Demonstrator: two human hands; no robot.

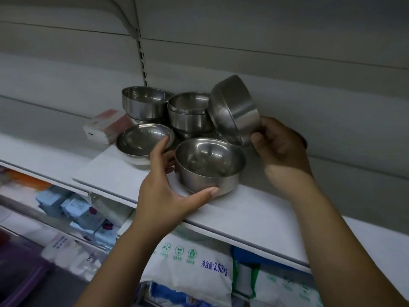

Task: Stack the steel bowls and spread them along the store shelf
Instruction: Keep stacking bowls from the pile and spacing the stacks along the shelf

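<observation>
Several steel bowls cluster on the white shelf (254, 209). My left hand (168, 187) grips the nearest bowl (208, 165) by its side wall, thumb curled under its base, fingers behind it. My right hand (281, 145) holds a tilted bowl (234, 109) on edge, its opening facing left, lifted above the shelf. Behind stand a stack of bowls (188, 111) and another bowl stack (143, 103) at the back left. A shallow bowl (141, 140) sits at the front left, just beside my left fingers.
A pink and white pack (104, 127) lies on the shelf left of the bowls. The grey back panel rises behind, with a slotted upright (141, 52). The lower shelf holds white bags with blue print (199, 267) and small blue packs (75, 209).
</observation>
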